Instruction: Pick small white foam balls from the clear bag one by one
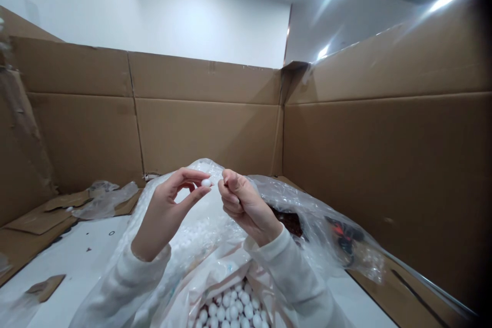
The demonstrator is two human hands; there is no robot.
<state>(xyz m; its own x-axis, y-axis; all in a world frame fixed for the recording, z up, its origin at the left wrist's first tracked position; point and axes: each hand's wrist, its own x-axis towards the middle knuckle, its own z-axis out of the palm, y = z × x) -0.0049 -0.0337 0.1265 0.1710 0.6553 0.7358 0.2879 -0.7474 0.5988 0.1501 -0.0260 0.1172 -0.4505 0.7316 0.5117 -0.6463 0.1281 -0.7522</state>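
Between the thumb and fingertips of my left hand point(171, 205) is a small white ball point(206, 183). My right hand point(246, 202) is just to the right of it, its fingers curled and the thumb pressed on the index finger; whatever it may hold is too small to make out. Below my hands, an open plastic bag point(215, 277) holds several white balls point(234, 310). Behind it lies a large clear bag point(196, 220) with white contents.
Cardboard walls point(207, 128) stand behind and on the right point(384, 164). Clear plastic point(323, 220) covers dark and red items at the right. Cardboard scraps point(42, 215) and crumpled film point(107, 202) lie on the left of the white surface point(88, 241).
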